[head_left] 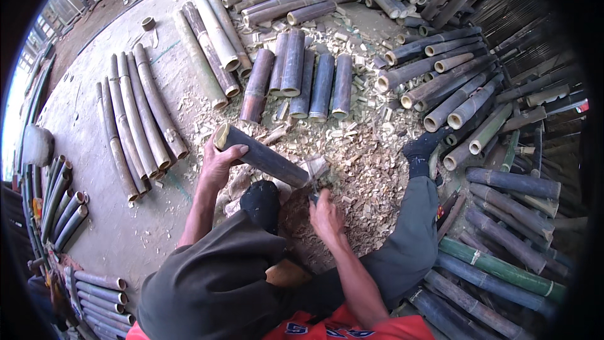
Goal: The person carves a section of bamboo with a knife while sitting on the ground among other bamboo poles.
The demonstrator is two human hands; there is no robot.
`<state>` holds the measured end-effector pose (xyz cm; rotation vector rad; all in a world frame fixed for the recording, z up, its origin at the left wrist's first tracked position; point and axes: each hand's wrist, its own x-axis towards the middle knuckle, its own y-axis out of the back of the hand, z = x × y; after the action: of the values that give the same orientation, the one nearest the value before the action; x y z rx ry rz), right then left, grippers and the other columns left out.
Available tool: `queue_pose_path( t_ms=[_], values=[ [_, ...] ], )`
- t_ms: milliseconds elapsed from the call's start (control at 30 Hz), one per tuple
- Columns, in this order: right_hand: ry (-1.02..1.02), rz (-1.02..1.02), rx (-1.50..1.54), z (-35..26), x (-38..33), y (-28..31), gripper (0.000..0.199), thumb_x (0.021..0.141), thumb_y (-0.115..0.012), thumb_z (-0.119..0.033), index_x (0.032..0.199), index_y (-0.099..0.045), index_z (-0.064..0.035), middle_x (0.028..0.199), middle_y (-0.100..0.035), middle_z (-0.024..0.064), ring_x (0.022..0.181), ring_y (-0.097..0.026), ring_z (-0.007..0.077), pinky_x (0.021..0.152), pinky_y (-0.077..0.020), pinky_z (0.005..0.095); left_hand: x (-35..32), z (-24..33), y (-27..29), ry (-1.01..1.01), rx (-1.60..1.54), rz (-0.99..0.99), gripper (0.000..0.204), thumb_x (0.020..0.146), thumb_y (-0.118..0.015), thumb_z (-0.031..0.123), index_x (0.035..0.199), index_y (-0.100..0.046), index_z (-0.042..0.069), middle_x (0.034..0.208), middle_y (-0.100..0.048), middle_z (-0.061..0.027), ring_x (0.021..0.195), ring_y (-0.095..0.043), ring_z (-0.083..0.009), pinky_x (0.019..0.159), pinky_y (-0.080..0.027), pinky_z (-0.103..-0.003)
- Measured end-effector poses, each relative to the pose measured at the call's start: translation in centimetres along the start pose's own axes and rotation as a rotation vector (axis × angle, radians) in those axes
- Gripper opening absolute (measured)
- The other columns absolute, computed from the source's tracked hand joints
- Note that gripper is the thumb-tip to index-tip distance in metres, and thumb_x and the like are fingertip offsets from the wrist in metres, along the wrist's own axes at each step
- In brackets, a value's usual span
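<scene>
A dark bamboo section [264, 158] slants across in front of me, its far-left end pale and the other end lower and to the right. Near its upper end my left hand [218, 158] is wrapped round it. My right hand [327, 215] is closed on the dark handle of a knife-like tool [314, 196]. The thin blade stands up at the bamboo's lower right end, and whether it touches is hard to tell. Just behind that end is a pale wooden piece [318, 166]. My left foot in a dark sock [260, 203] is below the bamboo.
Wood chips [371, 170] cover the floor between my legs. Several short dark bamboo sections [292, 63] lie beyond them. Long bamboo poles [148, 97] rest at the left, and stacked bamboo [453, 82] fills the right side. A green pole [497, 267] lies near my right leg.
</scene>
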<state>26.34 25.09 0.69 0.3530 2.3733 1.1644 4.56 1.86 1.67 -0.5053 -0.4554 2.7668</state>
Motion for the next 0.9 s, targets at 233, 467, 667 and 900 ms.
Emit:
queue_pose_path(
  t_ms=[233,467,667,900],
  values=[
    [0.128,0.057,0.172,-6.0,-1.9,5.3,0.035,0.105,-0.065,-0.032,0.119,-0.049,-0.0031,0.089,-0.071,0.0254,0.084,-0.071,0.051,0.07,-0.0518,0.06,0.2,-2.1,-1.0,-0.052,-0.175,0.284,0.044,0.083,-0.086,0.007,0.119,-0.062,0.0,0.101,-0.071,-0.008,0.088,-0.072,-0.0188,0.081,-0.061,-0.036],
    [-0.023,-0.065,-0.131,-2.4,0.2,1.4,0.031,0.105,-0.062,-0.027,0.114,-0.046,-0.0028,0.086,-0.072,0.0312,0.082,-0.072,0.0513,0.069,-0.0565,0.0599,0.0,-0.9,-3.5,-0.169,-0.027,0.313,0.044,0.077,-0.088,0.005,0.114,-0.064,0.0,0.094,-0.071,-0.0063,0.084,-0.07,-0.0175,0.079,-0.059,-0.034],
    [0.143,0.05,0.201,-7.1,-2.8,6.4,0.035,0.106,-0.063,-0.033,0.115,-0.048,-0.0031,0.088,-0.072,0.0282,0.082,-0.071,0.0521,0.068,-0.0538,0.0598,0.3,-1.3,-2.3,-0.163,-0.072,0.27,0.045,0.076,-0.09,0.005,0.113,-0.064,0.001,0.096,-0.07,-0.0062,0.083,-0.071,-0.0175,0.078,-0.06,-0.033],
    [-0.029,-0.072,-0.084,-1.5,1.3,1.3,0.036,0.105,-0.063,-0.032,0.117,-0.047,-0.0022,0.087,-0.072,0.0329,0.084,-0.071,0.0535,0.071,-0.0566,0.0605,1.1,-1.4,-3.1,-0.183,-0.047,0.241,0.051,0.076,-0.091,0.004,0.118,-0.062,0.001,0.099,-0.07,-0.0063,0.087,-0.071,-0.0167,0.082,-0.06,-0.034]
  ],
)
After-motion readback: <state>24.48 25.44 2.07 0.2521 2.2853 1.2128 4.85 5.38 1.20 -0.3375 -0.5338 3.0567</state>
